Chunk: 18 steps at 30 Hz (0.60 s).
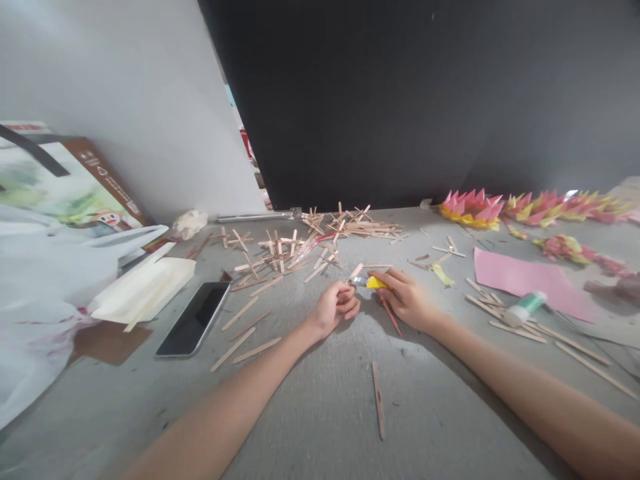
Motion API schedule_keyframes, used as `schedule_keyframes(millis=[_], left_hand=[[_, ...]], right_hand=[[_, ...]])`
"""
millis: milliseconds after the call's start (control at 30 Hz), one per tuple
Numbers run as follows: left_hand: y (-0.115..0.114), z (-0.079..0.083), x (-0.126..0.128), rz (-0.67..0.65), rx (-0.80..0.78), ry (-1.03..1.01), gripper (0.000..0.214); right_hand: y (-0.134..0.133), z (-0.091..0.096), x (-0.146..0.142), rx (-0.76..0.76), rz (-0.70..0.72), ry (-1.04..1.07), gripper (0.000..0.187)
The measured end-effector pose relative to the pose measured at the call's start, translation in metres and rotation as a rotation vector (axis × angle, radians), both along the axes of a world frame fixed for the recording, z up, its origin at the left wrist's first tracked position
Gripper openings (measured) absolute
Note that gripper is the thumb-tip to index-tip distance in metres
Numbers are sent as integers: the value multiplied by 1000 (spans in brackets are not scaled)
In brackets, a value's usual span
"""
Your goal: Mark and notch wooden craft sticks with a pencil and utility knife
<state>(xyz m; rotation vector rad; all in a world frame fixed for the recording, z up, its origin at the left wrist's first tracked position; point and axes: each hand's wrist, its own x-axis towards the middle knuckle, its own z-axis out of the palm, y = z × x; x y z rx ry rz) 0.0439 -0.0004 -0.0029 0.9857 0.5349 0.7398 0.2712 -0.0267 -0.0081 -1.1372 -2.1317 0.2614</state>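
Observation:
My left hand [336, 310] is closed, its fingers curled round a wooden craft stick [357, 271] whose pale end pokes up past the fingertips. My right hand [407, 299] grips a yellow utility knife [376, 283]. The knife's silvery front end points left and meets the stick at the left fingertips; whether the blade is cutting in cannot be made out. A thin red stick [392, 317] slants down from under my right hand. Nearer to me lies a single craft stick [378, 400] with a dark notch along it.
Behind my hands spreads a heap of craft sticks [367, 228], some crossed together. To the left are a phone [194, 319] and a white plastic bag [35, 300]. On the right lie pink paper [525, 277], a glue stick [526, 309] and folded paper flowers [471, 210]. A black panel [425, 100] stands behind.

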Motion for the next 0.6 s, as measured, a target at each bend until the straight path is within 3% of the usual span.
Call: schedule_keyframes(millis=[267, 600], left_hand=[[0, 2, 1, -12, 6, -2, 40], [-1, 1, 0, 5, 21, 10, 41]], right_hand=[[2, -1, 0, -53, -88, 35, 40], [0, -1, 0, -15, -8, -25, 37]])
